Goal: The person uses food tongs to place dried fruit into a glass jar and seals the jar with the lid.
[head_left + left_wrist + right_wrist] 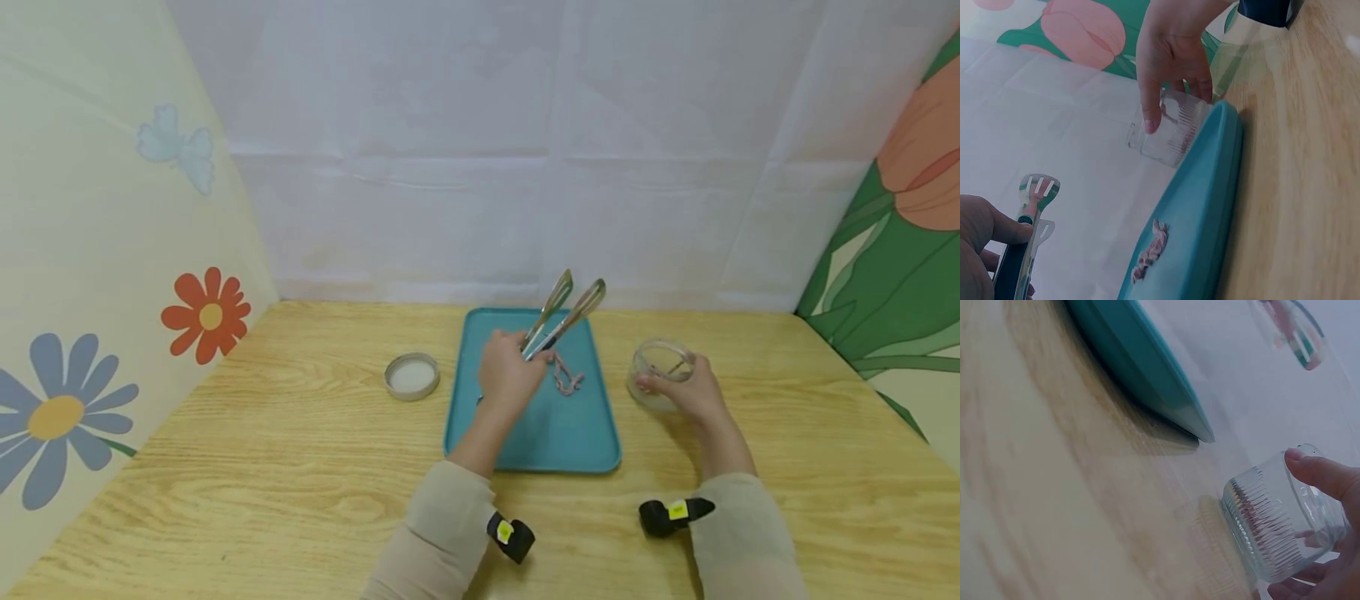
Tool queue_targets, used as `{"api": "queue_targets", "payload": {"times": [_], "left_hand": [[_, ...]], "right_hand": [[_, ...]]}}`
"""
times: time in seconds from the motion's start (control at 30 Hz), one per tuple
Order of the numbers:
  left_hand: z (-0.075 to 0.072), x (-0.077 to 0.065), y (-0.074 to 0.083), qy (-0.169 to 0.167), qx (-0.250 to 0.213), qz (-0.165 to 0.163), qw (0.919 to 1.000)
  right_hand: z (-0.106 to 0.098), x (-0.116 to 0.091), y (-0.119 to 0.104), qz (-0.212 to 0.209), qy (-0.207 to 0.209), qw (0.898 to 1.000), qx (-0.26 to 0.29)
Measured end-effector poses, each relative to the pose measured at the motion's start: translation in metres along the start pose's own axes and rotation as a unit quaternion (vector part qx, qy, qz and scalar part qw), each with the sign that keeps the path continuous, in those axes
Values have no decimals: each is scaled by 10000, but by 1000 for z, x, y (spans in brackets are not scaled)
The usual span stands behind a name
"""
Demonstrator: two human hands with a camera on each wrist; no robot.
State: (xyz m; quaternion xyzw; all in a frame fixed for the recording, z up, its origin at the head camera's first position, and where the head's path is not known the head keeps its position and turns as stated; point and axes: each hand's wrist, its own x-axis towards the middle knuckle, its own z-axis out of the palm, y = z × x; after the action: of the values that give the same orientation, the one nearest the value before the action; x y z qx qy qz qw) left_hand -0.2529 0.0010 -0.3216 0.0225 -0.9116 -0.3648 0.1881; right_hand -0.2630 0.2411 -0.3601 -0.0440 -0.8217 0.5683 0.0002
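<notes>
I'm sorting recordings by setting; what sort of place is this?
Probably a small staged recording corner, though the room beyond is out of view: a creased white sheet hangs behind a wood-grain table, and flower-patterned panels flank it on both sides.

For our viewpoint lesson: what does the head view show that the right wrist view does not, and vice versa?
Only the head view: the left hand, a pink strip on the teal tray, and a round lid beside it.

Only the right wrist view: distinct ribbing on the glass jar.

Both: the jar, the right hand gripping it, the tray, table and part of the tongs.
</notes>
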Motion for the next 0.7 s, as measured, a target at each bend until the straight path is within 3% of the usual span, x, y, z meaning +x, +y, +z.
{"api": "queue_targets", "payload": {"times": [0.27, 0.7], "left_hand": [[4, 4, -12, -95, 498, -465, 9976], [17, 7, -22, -368, 944, -780, 9918]], "right_hand": [[1, 0, 1, 10, 10, 10000, -3], [1, 0, 1, -90, -10, 9999, 140]]}}
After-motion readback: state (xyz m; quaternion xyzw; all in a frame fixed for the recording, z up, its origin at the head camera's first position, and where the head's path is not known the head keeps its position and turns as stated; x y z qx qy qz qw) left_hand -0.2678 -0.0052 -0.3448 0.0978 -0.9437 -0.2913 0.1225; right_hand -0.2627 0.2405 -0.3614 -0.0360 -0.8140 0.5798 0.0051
